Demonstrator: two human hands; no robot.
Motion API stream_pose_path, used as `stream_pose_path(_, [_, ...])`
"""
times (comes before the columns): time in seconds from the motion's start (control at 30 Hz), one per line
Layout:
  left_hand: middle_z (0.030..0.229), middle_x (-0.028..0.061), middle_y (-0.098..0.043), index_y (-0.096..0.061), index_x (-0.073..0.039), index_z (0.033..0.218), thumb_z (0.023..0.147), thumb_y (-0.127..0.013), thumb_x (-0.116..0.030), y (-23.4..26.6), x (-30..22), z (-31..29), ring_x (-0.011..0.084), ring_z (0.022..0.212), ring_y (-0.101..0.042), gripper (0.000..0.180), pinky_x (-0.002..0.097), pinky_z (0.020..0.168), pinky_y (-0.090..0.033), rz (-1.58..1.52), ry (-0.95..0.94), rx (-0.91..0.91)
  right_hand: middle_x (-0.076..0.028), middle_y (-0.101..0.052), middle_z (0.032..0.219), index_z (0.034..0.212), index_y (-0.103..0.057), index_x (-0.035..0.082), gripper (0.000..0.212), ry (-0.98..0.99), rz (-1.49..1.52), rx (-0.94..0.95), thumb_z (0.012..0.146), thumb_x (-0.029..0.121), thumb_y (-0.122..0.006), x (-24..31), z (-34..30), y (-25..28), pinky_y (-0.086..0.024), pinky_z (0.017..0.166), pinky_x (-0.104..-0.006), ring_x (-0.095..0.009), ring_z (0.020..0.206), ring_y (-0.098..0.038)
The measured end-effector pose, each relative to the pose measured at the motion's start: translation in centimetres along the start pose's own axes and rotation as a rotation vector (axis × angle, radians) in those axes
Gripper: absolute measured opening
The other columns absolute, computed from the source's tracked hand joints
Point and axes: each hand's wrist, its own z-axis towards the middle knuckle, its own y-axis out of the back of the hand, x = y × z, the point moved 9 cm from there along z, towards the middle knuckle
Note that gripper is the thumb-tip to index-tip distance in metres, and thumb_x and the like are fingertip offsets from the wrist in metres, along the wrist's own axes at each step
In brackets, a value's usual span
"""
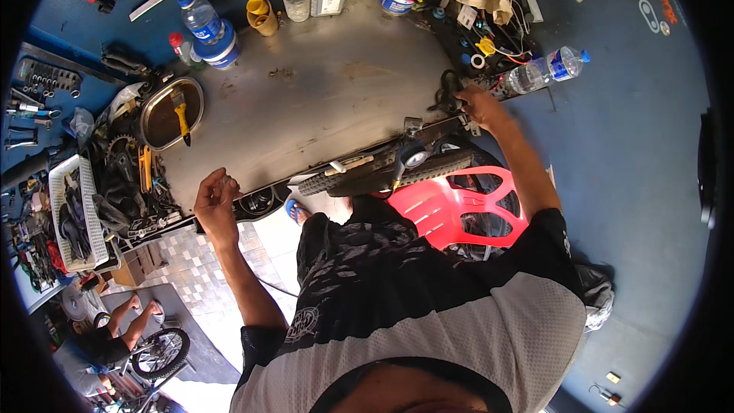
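Note:
My right hand (482, 105) is at the right end of the metal workbench (306, 99). Its fingers close on a dark looped thing (447, 93), whose kind I cannot tell. My left hand (216, 194) hovers by the bench's front left edge, fingers curled and fingertips close together. Whatever it may pinch is too small to make out. Below the front edge, between my arms, are a knobbly black bicycle tyre (443, 170) and a small round lamp-like part (414, 155).
An oval metal tray (200, 118) with a yellow-handled brush (182, 118) sits at the bench's left. Bottles and tubs line the back. A red plastic chair (436, 214) stands close at right. White basket (95, 222) and tools lie left. Another person (95, 348) is near a bicycle wheel (162, 353).

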Motion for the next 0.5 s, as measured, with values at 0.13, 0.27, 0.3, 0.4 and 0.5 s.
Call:
stream_pose_path(0.13, [0.094,0.0058,-0.069,-0.066,0.004,0.122,0.094,-0.072,0.003,-1.0,-1.1,0.5,0.0107,0.082,-0.065,0.029,0.0276,0.072,-0.060,-0.013,-0.059,0.042,-0.017,-0.072,0.106,0.118,-0.073,0.010,0.041,-0.005,-0.005,0.020,0.078,0.005,-0.069,-1.7,0.7,-2.0,-0.055,0.089,-0.0474,-0.038,0.099,-0.070])
stream_pose_path(0.27, [0.093,0.0065,-0.070,-0.066,0.005,0.123,0.094,-0.073,0.004,2.3,1.1,-0.5,0.0117,0.082,-0.066,0.030,0.0260,0.071,-0.059,-0.076,0.008,-0.039,-0.015,-0.073,0.089,0.101,-0.076,0.006,0.031,0.190,0.038,0.166,0.070,0.006,-0.072,1.7,4.2,-2.3,-0.056,0.078,-0.0434,-0.034,0.086,-0.072])
stream_pose_path(0.3, [0.096,0.0069,-0.070,-0.065,0.005,0.124,0.094,-0.072,0.003,3.5,1.9,-0.9,0.0115,0.083,-0.066,0.031,0.0256,0.070,-0.058,-0.077,0.026,-0.058,-0.015,-0.074,0.087,0.098,-0.076,0.006,0.028,0.215,0.039,0.243,0.070,0.007,-0.072,3.1,4.9,-2.7,-0.056,0.075,-0.0425,-0.033,0.085,-0.072])
stream_pose_path(0.4, [0.103,0.0077,-0.071,-0.065,0.005,0.125,0.095,-0.072,0.003,7.3,4.9,-2.5,0.0112,0.085,-0.066,0.032,0.0251,0.069,-0.057,-0.110,0.094,-0.179,-0.013,-0.075,0.091,0.095,-0.077,0.006,0.028,0.293,0.083,0.462,0.069,-0.001,-0.076,8.1,7.0,-4.0,-0.053,0.071,-0.0436,-0.032,0.086,-0.072])
stream_pose_path(0.5, [0.102,0.0065,-0.070,-0.066,0.005,0.124,0.094,-0.073,0.003,10.6,6.8,-4.5,0.0111,0.085,-0.066,0.031,0.0251,0.068,-0.057,-0.152,0.084,-0.243,-0.010,-0.075,0.088,0.098,-0.077,0.006,0.031,0.306,0.107,0.683,0.068,0.002,-0.084,13.1,9.2,-6.0,-0.053,0.068,-0.0413,-0.025,0.079,-0.071])
